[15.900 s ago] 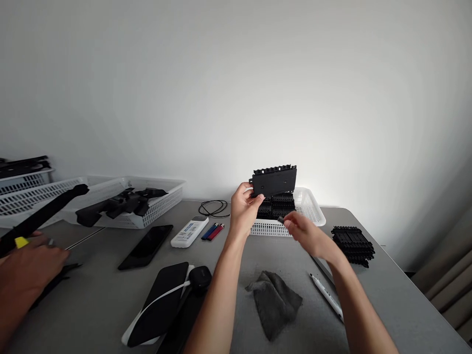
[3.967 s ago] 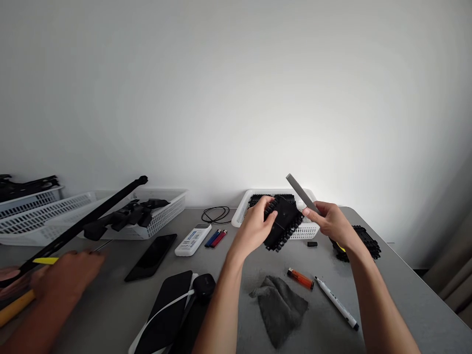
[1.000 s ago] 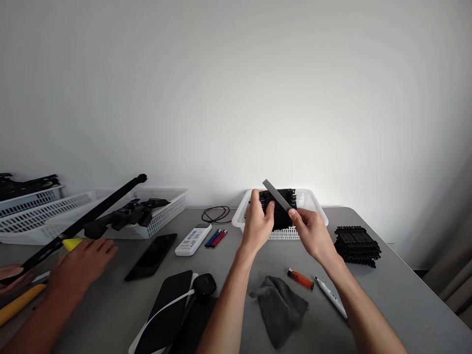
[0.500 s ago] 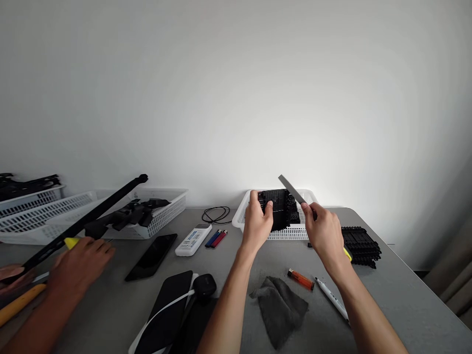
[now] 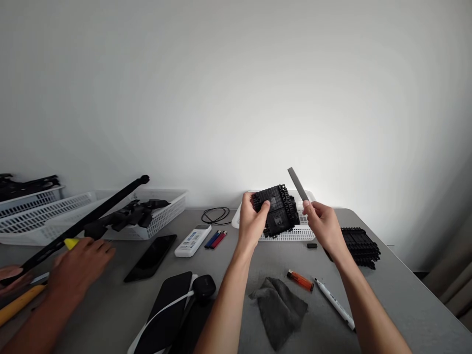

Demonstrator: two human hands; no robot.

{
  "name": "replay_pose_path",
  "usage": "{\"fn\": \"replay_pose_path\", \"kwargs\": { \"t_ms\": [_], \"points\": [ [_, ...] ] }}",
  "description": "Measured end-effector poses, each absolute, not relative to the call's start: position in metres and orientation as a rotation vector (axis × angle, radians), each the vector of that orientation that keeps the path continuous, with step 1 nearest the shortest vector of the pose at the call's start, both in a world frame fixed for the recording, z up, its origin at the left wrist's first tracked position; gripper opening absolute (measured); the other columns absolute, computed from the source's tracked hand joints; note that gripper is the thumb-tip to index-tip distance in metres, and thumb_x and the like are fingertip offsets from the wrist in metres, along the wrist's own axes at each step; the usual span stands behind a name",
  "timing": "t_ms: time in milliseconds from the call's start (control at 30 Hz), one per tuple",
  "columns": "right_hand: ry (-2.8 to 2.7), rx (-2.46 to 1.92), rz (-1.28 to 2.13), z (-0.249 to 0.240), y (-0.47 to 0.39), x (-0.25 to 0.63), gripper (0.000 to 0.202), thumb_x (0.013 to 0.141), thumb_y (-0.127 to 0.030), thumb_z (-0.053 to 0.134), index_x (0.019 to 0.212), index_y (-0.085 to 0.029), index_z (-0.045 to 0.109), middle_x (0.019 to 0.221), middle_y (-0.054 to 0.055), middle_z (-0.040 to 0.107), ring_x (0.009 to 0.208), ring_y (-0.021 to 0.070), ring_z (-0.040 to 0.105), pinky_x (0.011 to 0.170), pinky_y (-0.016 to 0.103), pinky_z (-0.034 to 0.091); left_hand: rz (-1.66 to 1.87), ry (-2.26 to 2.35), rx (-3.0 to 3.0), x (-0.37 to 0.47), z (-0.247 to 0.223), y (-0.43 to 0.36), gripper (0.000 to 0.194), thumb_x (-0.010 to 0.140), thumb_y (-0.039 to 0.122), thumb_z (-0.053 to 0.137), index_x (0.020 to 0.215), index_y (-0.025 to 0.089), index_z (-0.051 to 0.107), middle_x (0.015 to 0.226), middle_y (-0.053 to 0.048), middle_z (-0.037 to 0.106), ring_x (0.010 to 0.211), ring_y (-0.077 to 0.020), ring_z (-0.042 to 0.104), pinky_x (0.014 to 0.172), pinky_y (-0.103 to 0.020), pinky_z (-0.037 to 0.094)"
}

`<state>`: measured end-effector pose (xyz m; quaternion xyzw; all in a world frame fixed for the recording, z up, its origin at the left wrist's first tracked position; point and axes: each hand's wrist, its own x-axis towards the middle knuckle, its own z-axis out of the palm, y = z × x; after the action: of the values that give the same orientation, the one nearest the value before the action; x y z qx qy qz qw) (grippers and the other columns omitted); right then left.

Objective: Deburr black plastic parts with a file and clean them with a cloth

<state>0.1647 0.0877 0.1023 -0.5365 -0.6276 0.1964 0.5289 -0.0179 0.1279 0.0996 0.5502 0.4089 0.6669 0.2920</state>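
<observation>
My left hand (image 5: 254, 219) is closed around the left side of a black plastic part (image 5: 277, 210), its thumb pressed on the flat face. The part is tilted and has a toothed right edge. In my right hand (image 5: 324, 225) is a flat grey file (image 5: 298, 184), its blade pointing up and left, apart from the part. My palm hides most of the handle. Behind both hands stands a white basket (image 5: 283, 234). More black toothed parts (image 5: 360, 247) are stacked right of my right hand.
An orange lighter (image 5: 300, 280), a white marker (image 5: 335, 304) and a dark cloth (image 5: 280, 309) lie in front. Left are a phone (image 5: 151, 258), a white device (image 5: 193, 241) and two lighters (image 5: 216, 239). A co-worker's hand (image 5: 83, 263) is beside a long black part (image 5: 88, 216).
The black part has turned so its face and toothed edge show more. The file has shifted right and away from it, standing steeper. A small black cap on the table is now uncovered.
</observation>
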Motion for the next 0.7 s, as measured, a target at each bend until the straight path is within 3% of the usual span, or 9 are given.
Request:
{"fn": "replay_pose_path", "kwargs": {
  "t_ms": [133, 267, 367, 567, 700],
  "points": [
    [-1.57, -1.183, 0.662, 0.103, 0.087, 0.161, 0.046, 0.083, -0.063, 0.059, 0.075, -0.018, 0.057, 0.062, -0.004, 0.042, 0.055, 0.01, 0.033, 0.048, 0.024, 0.025, 1.84, 1.058, 1.25, -0.014, 0.102, 0.129, 0.03, 0.075, 0.024, 0.062, 0.099, 0.023, 0.044, 0.095, 0.0, 0.058, 0.088, -0.014, 0.06, 0.079, -0.027, 0.047],
    [-1.552, -1.13, 0.726, 0.099, 0.092, 0.161, 0.044, 0.079, -0.061, 0.064, 0.072, -0.017, 0.057, 0.058, -0.005, 0.037, 0.052, 0.009, 0.028, 0.045, 0.024, 0.022, 1.751, 1.001, 1.164, -0.018, 0.108, 0.124, 0.037, 0.069, 0.022, 0.063, 0.096, 0.025, 0.038, 0.087, 0.004, 0.055, 0.073, -0.011, 0.059, 0.066, -0.023, 0.047],
    [-1.508, -1.136, 0.674, 0.098, 0.097, 0.167, 0.045, 0.077, -0.059, 0.066, 0.065, -0.018, 0.052, 0.058, -0.005, 0.036, 0.052, 0.0086, 0.028, 0.045, 0.023, 0.023, 1.626, 0.999, 1.283, -0.026, 0.111, 0.121, 0.037, 0.068, 0.024, 0.066, 0.099, 0.025, 0.045, 0.084, 0.004, 0.061, 0.069, -0.0123, 0.06, 0.062, -0.023, 0.046],
    [-1.536, -1.209, 0.602, 0.102, 0.096, 0.178, 0.052, 0.073, -0.06, 0.071, 0.059, -0.021, 0.039, 0.056, -0.008, 0.024, 0.052, 0.0084, 0.021, 0.046, 0.024, 0.018, 1.335, 0.944, 1.577, -0.032, 0.113, 0.118, 0.034, 0.071, 0.034, 0.073, 0.099, 0.017, 0.065, 0.095, -0.008, 0.072, 0.09, -0.0242, 0.068, 0.08, -0.033, 0.051],
    [-1.562, -1.254, 0.52, 0.104, 0.092, 0.18, 0.047, 0.08, -0.064, 0.062, 0.066, -0.02, 0.052, 0.056, -0.006, 0.03, 0.052, 0.01, 0.025, 0.047, 0.025, 0.019, 1.359, 0.948, 1.548, -0.028, 0.111, 0.119, 0.037, 0.072, 0.031, 0.072, 0.105, 0.017, 0.063, 0.091, -0.007, 0.073, 0.089, -0.0248, 0.069, 0.084, -0.037, 0.051]
  ]
}}
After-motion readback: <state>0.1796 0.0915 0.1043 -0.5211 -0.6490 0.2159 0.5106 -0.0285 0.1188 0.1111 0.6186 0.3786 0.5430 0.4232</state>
